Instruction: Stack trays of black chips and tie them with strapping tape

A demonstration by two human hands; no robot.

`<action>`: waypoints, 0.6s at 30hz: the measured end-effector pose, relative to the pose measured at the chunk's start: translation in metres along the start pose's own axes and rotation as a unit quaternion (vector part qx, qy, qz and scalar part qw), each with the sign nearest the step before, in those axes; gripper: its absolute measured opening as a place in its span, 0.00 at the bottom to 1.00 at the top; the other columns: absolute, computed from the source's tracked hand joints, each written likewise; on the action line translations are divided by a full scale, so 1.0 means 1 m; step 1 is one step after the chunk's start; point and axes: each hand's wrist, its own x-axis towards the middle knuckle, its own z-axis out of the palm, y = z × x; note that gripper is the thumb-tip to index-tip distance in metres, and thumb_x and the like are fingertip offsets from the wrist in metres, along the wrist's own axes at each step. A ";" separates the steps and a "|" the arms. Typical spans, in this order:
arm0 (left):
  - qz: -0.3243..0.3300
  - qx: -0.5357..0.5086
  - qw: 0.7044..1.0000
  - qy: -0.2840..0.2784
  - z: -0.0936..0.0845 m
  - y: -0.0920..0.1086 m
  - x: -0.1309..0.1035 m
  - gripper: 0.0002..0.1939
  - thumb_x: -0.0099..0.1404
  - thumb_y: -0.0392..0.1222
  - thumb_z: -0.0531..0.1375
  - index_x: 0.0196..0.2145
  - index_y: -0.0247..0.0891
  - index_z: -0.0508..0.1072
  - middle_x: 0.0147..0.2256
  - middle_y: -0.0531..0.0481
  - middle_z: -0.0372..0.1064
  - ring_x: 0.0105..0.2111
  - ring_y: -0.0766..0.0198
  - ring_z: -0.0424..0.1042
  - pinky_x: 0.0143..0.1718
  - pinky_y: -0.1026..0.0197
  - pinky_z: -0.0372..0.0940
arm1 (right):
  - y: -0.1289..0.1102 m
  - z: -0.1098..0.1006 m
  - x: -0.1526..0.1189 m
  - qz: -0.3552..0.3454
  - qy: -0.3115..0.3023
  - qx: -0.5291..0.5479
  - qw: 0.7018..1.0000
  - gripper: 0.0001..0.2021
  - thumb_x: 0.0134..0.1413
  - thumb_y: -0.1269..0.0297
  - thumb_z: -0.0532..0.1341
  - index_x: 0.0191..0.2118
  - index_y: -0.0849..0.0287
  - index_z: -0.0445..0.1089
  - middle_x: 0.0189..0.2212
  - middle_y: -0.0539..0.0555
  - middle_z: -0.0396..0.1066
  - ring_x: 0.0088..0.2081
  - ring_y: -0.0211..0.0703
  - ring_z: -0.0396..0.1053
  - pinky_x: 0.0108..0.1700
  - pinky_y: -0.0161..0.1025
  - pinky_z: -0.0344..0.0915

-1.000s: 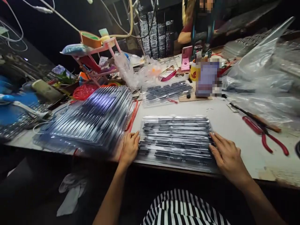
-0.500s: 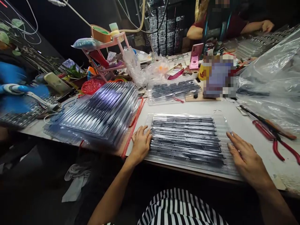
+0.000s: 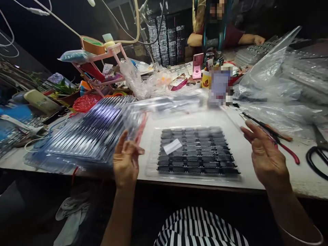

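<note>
A clear plastic tray cover (image 3: 133, 114), smeared by motion, is raised and tilted between my two hands. My left hand (image 3: 126, 162) is closed at its left side, fingers pinched together. On the opposite side, my right hand (image 3: 268, 155) has its fingers bent around the cover's right edge, which is hard to see. Below lies a clear tray (image 3: 152, 167) on the white table, holding several rows of black toothed strips (image 3: 194, 159). A small white paper slip (image 3: 172, 146) rests on the strips, left of their middle.
Stacked clear trays (image 3: 89, 133) lie to the left. Red-handled pliers (image 3: 288, 150) and black-handled scissors (image 3: 316, 160) are at right, near plastic bags (image 3: 269, 85). A pink phone stand (image 3: 197, 70) stands behind. Another person's hand (image 3: 258, 40) shows across the table.
Both hands have risen from the tray's sides, lifting the clear cover up and away. The black strips and white slip now show plainly. My view has shifted to the right.
</note>
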 end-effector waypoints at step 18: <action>0.191 -0.001 0.969 0.155 -0.012 0.033 0.020 0.24 0.59 0.31 0.55 0.53 0.46 0.63 0.38 0.54 0.66 0.46 0.63 0.69 0.56 0.52 0.59 | -0.030 0.139 0.017 -0.443 -0.351 -0.353 0.746 0.10 0.59 0.77 0.50 0.37 0.68 0.68 0.34 0.60 0.68 0.35 0.48 0.64 0.38 0.43 0.59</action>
